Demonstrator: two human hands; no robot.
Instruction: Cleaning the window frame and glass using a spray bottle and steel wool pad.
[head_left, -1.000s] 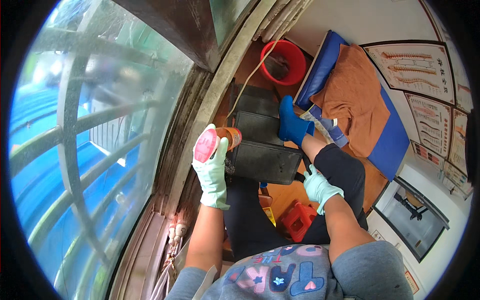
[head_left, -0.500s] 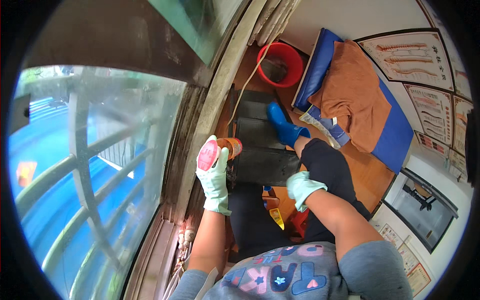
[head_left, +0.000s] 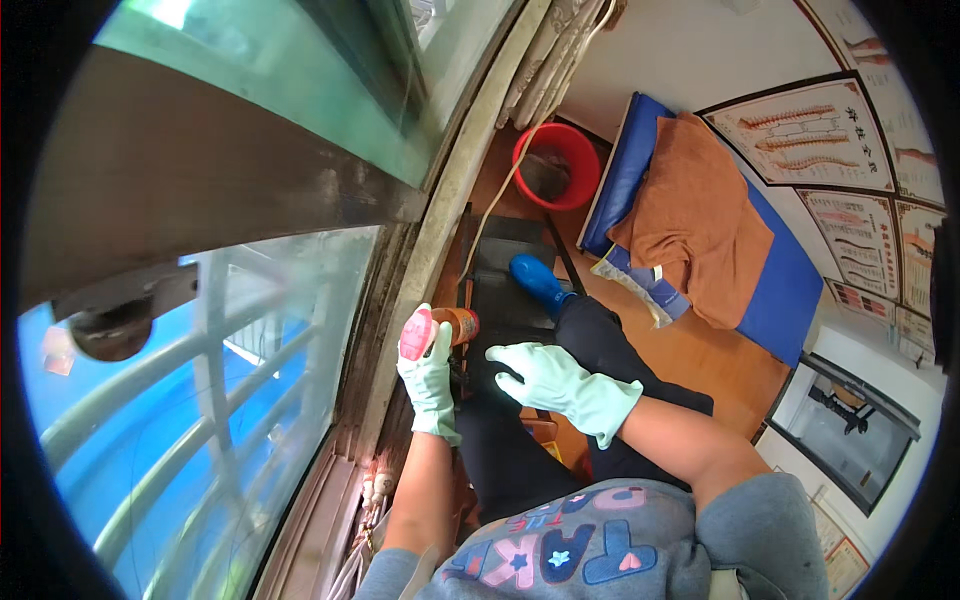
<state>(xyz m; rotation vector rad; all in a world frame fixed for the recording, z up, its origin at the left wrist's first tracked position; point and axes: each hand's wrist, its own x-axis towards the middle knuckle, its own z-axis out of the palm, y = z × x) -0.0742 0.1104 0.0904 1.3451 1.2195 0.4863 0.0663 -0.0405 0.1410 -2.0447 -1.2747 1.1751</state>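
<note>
Orange bottle (head_left: 461, 325) sits gripped in left hand (head_left: 428, 382).

A blue padded bed (head_left: 785, 295) bears a rumpled brown cloth (head_left: 700, 230); the orange-brown wooden floor (head_left: 690, 355) bears a red plastic bucket (head_left: 585, 165).

There are two gloves (head_left: 565, 387), one bottle (head_left: 461, 325), one bucket (head_left: 588, 172), one visible boot (head_left: 538, 281) and one towel (head_left: 705, 220)

gloved left hand (head_left: 426, 378) in a curled grip, gloved right hand (head_left: 560, 388) loosely extended toward it
</note>
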